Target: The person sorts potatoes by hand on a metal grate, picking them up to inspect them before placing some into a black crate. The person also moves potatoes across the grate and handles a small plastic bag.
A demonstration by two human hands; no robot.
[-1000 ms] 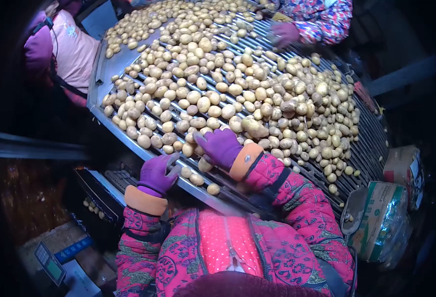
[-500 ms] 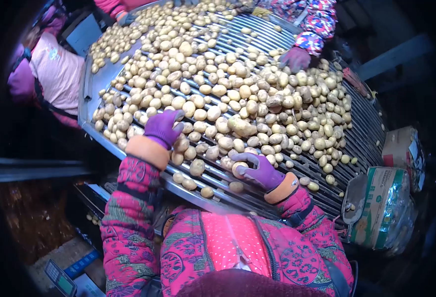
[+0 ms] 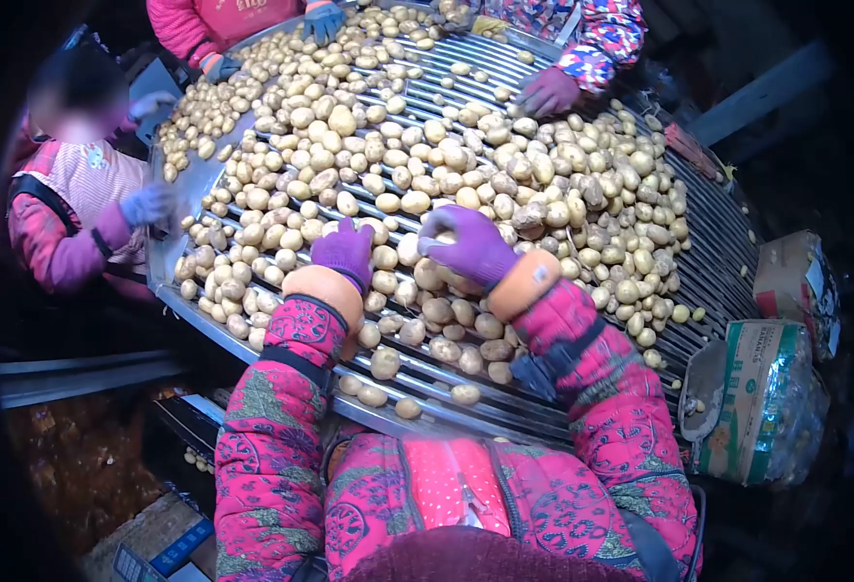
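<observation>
Potatoes [image 3: 325, 181] of mixed sizes lie loose over a slatted metal sorting table [image 3: 427, 373]. My left hand [image 3: 346, 254], in a purple glove, rests over potatoes at the near left part of the spread, its fingers stretched forward and apart. Over the middle of the spread is my right hand [image 3: 472, 246], also gloved in purple, with thumb and fingers curved and a gap between them. A pale potato [image 3: 409, 249] lies just left of that gap. Potatoes beneath both palms are partly hidden.
Co-workers' gloved hands reach in: one at the far right [image 3: 549, 92], one at the far edge [image 3: 323, 21], one at the left [image 3: 148, 205]. A green-and-white carton [image 3: 749, 398] and a brown carton [image 3: 786, 276] stand right of the table.
My right hand has moved forward and left from the near edge to the middle of the potatoes. My left hand has shifted slightly right. Co-workers' hands have come into view at left and back.
</observation>
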